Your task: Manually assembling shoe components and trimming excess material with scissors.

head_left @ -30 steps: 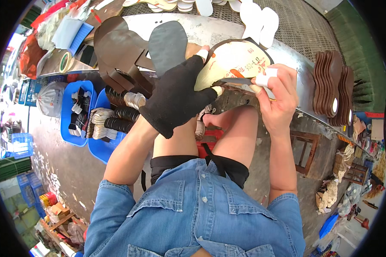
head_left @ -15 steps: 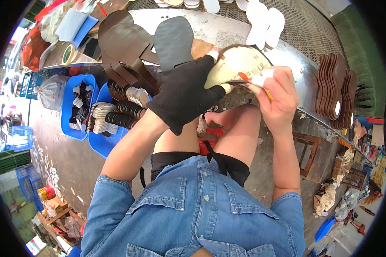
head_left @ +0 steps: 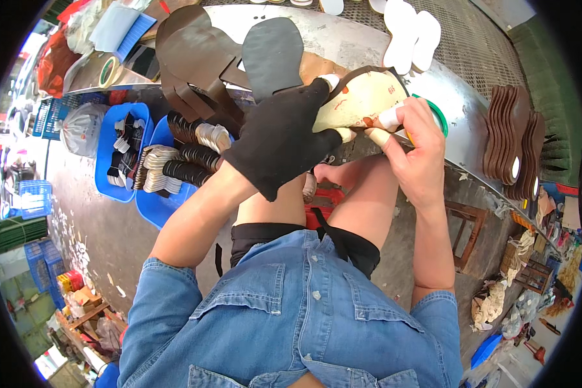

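A cream insole (head_left: 362,102) with a dark leather edging is held over the near edge of the metal worktable. My left hand (head_left: 275,145), in a black glove with pale covers on the thumb and a fingertip, grips its left end. At its near right edge, my right hand (head_left: 420,152) is bare apart from white wraps on the fingers, and its thumb and forefinger pinch the edging. Just beyond the left hand lies a dark sole-shaped leather piece (head_left: 271,55). Brown leather pieces (head_left: 191,55) are heaped left of it. A green ring (head_left: 438,116) shows behind the right hand.
White soles (head_left: 410,39) lie on the table's far side, and brown soles (head_left: 506,132) are stacked at the right. Blue bins (head_left: 103,149) holding bundled strips stand at the left. A tape roll (head_left: 110,72) sits on the table, and a wooden stool (head_left: 467,239) stands below right.
My right thumb and forefinger have shifted slightly left along the insole's near edge. The insole has tilted, showing more of its dark far edging. The green ring has come into sight.
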Demonstrator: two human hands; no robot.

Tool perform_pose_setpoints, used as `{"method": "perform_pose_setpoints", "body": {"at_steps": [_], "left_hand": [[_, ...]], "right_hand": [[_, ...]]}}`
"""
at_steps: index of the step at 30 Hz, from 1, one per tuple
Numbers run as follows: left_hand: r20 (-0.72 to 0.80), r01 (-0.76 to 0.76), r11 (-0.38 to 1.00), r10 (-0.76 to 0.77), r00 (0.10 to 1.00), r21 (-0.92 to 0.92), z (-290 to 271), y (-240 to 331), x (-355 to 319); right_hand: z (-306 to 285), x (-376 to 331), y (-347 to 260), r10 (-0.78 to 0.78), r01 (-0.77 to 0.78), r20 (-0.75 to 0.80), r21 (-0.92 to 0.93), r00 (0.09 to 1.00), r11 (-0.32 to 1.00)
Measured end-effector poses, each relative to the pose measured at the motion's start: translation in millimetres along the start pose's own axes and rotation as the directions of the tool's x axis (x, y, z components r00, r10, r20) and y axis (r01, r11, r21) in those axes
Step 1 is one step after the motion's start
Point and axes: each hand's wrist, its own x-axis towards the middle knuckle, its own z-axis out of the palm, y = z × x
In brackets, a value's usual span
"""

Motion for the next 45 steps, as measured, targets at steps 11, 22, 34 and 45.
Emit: {"method": "perform_pose_setpoints", "body": {"at_steps": [11,22,34,45], "left_hand": [[0.04,0.13,0.965,-0.124,0.991,-0.227,22,-9,-6],[0.018,0.193,0.416,-0.388,0.921,-0.889,44,-15,9],[-0.145,0.035,0.493,-0.322,0.935,-0.869,37,5,1],[0.259,0.181,-0.231,-0.371,0.892,-0.956,42,-33,13]], "right_hand": [[2,5,-19,0.311,-0.311,0.009,0.077,0.95,0.947],[-22,1,-156,-0.31,0.356,-0.179,0.374,0.934,0.856],[43,-16,-20,0.474,-0.563,0.324,0.617,0.818,0.55],[52,-15,-22,0.377,-0.43,0.235,0.669,0.896,0.606]]}}
